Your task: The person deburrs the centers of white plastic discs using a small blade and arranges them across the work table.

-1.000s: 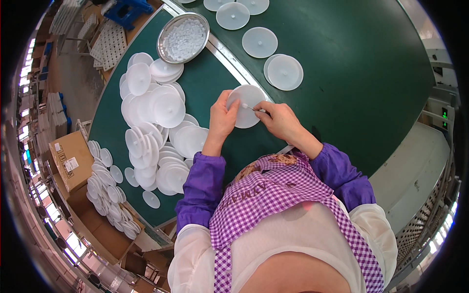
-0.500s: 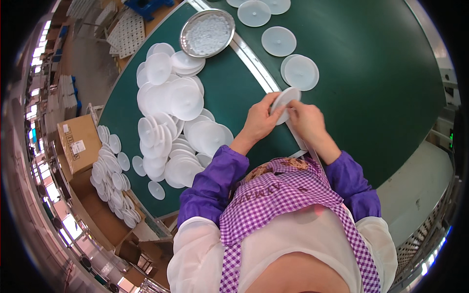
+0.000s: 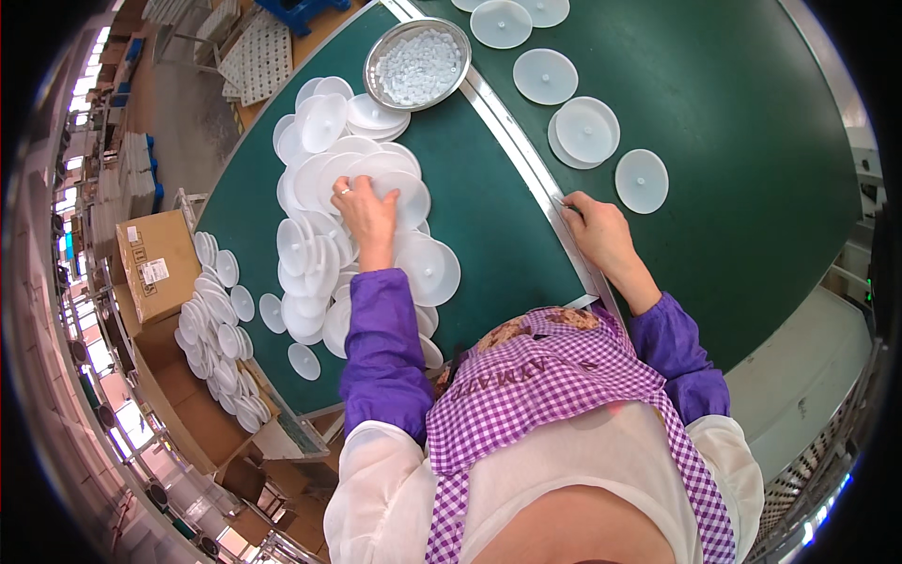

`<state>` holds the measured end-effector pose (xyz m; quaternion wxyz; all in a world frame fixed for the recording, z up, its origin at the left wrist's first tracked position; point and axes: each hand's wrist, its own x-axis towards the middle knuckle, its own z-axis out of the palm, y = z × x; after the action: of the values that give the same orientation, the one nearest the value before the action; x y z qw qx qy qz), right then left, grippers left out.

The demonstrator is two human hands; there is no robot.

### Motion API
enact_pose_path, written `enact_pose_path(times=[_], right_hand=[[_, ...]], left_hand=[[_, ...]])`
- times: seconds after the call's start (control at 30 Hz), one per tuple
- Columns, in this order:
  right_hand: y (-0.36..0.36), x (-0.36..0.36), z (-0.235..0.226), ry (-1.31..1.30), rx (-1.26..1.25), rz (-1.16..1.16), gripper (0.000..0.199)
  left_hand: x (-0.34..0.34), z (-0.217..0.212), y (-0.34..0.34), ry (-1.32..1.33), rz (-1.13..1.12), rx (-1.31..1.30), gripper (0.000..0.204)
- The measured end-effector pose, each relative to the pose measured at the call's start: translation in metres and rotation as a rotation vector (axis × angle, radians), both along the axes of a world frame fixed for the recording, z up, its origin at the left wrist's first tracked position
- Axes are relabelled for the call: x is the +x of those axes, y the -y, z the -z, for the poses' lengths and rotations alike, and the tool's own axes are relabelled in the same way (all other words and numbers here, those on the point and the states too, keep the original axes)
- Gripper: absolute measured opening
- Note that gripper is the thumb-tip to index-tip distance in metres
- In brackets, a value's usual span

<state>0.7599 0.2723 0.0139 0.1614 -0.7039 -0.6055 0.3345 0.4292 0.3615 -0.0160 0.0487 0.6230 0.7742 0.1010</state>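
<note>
My left hand rests on the large pile of thin, round, frosted white plastic discs, with thumb and fingers apart over the upper discs. Whether it grips one by the edge is hard to see. Over the metal strip, my right hand is closed, thumb and forefinger pressed together. Anything between those fingertips is too small to make out. Just beyond that hand, a single disc with a small centre nub lies on the green tabletop.
A round metal bowl of small white pieces stands at the far edge of the pile. Further discs lie in a row beyond the strip. At left, an open cardboard box has more discs beside it.
The disc held between both hands now lies on the table's right side. My left hand has moved left onto the pile. My right hand stays near the strip, fingers pinched.
</note>
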Motion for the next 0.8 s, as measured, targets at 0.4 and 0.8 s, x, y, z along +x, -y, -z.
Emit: enact_pose_path(times=[0.4,0.8], right_hand=[[-0.004,-0.044,-0.018,-0.214,-0.056,-0.154,0.022],[-0.004,-0.056,-0.037,-0.375,-0.159,-0.133,0.021]], left_hand=[[0.071,-0.022,0.054,0.712,0.12,0.123,0.024],[0.09,-0.031,0.072,1.168,0.146,-0.139,0.022]])
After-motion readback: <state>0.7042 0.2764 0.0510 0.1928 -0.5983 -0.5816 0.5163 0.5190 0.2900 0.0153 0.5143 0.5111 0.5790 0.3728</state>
